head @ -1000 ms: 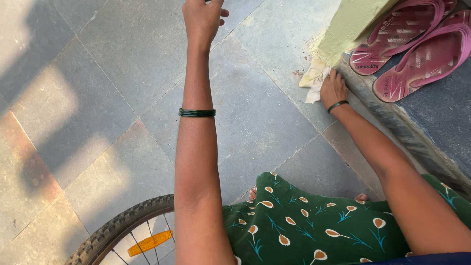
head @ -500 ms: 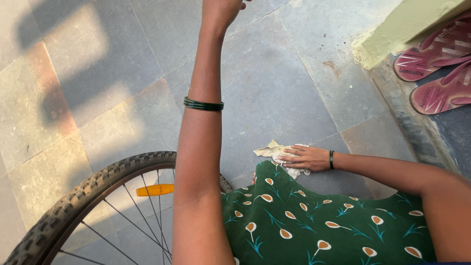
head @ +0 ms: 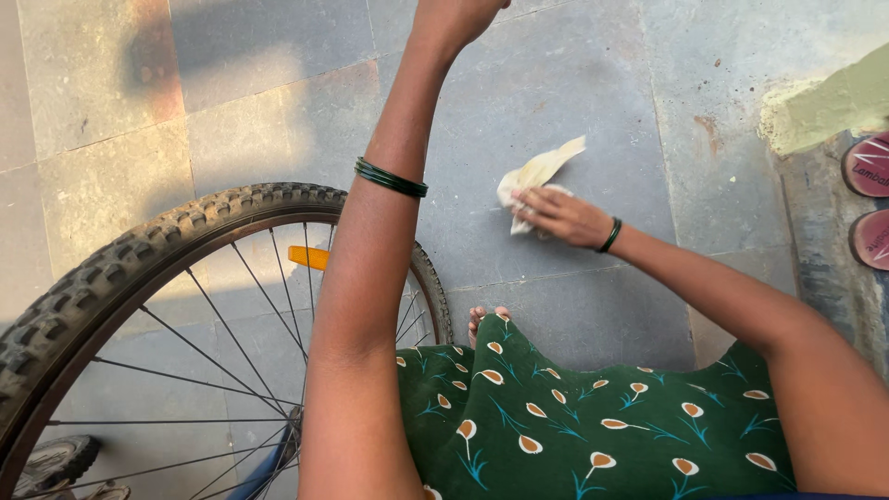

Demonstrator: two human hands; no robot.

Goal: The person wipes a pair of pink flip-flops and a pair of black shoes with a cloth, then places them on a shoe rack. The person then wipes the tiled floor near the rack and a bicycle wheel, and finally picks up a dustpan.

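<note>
My right hand (head: 563, 216) is shut on a crumpled cream cloth (head: 535, 174) and holds it just above the grey stone floor (head: 556, 93), one loose corner sticking up. A dark bangle circles that wrist. My left arm stretches forward, with green bangles on the forearm. My left hand (head: 458, 14) is cut off by the top edge, so its fingers and whatever it touches are hidden. A bicycle wheel (head: 139, 250) with a knobby tyre stands just left of my left arm.
An orange reflector (head: 308, 256) sits in the wheel's spokes. My green patterned garment (head: 574, 417) fills the bottom, with toes (head: 486, 318) at its hem. A pale green wall corner (head: 824, 106) and two pink sandals (head: 870, 167) on a raised step lie at the right.
My right hand carried the cloth from the wall corner to my knees, then forward over the floor. The view swung left, showing more of the wheel and less of the sandals.
</note>
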